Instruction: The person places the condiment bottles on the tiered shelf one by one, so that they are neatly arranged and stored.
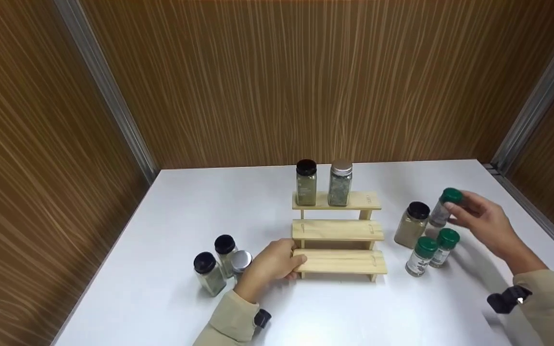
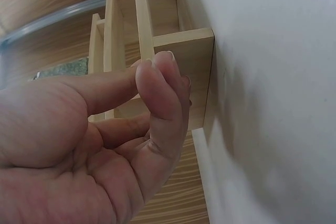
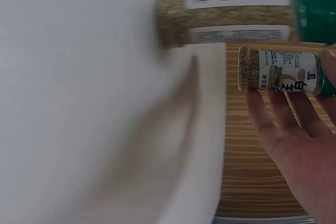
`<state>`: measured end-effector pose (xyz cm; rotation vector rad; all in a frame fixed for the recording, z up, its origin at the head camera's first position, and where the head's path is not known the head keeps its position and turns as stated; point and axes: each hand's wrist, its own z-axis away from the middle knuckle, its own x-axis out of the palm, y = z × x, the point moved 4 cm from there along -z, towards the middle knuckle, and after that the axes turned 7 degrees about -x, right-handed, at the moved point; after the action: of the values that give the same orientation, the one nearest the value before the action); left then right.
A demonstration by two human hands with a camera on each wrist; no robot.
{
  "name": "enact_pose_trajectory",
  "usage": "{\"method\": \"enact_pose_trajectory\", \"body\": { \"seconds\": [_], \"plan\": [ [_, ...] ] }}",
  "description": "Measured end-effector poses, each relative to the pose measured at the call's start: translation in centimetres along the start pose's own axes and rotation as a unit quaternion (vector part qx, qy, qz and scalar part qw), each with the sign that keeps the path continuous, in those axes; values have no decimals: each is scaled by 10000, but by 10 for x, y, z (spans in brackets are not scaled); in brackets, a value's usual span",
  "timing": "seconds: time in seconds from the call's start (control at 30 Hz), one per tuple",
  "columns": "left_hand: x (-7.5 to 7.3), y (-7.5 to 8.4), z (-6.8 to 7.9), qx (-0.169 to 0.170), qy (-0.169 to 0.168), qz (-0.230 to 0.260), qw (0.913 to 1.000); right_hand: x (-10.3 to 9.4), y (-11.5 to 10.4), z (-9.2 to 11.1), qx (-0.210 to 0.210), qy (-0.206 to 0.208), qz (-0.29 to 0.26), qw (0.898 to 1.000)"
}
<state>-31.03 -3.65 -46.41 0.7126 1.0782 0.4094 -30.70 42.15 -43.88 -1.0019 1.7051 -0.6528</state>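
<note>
Three wooden tiers make up the small spice rack (image 1: pixel 342 230) on the white table. At the left end of its lowest shelf, my left hand (image 1: pixel 273 261) pinches the board between thumb and fingers; the left wrist view shows the fingertips at the wood (image 2: pixel 184 38). My right hand (image 1: pixel 489 225) holds a green-capped spice jar (image 1: pixel 442 211) by its upper part, tilted, behind the other jars on the right. In the right wrist view this jar (image 3: pixel 286 71) has a white printed label and grains inside. Two jars, one black-capped (image 1: pixel 306 185) and one silver-capped (image 1: pixel 340 185), stand on the top shelf.
Right of the rack stand a larger black-capped jar (image 1: pixel 410 228) and two green-capped jars (image 1: pixel 417 262) (image 1: pixel 443 252), close together. Left of my left forearm are two black-capped jars (image 1: pixel 211 278) (image 1: pixel 225 254) and a silver-capped jar (image 1: pixel 242 261). Wood-grain panels (image 1: pixel 306 81) enclose the table.
</note>
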Motion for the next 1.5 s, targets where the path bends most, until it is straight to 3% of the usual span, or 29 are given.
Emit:
{"method": "enact_pose_trajectory", "body": {
  "seconds": [0.23,0.37,0.6,0.83,1.07,1.5],
  "plan": [
    [0,1,0,7,-21,-41,10000,-19,-41,-23,-208,470,-313,9982],
    [1,1,0,15,10,-24,10000,-19,-63,-36,-289,511,-286,9979],
    [2,1,-2,16,45,-54,10000,4,-93,-54,-290,248,-154,9992],
    [4,3,-3,-11,28,-100,9999,33,-117,-68,-691,114,-427,9966],
    [5,3,-3,-34,32,20,10000,59,-122,-75,-915,-219,-574,9939],
    [9,6,-6,11,32,-52,10000,92,-109,-75,-595,-568,-378,9959]
  ]
}}
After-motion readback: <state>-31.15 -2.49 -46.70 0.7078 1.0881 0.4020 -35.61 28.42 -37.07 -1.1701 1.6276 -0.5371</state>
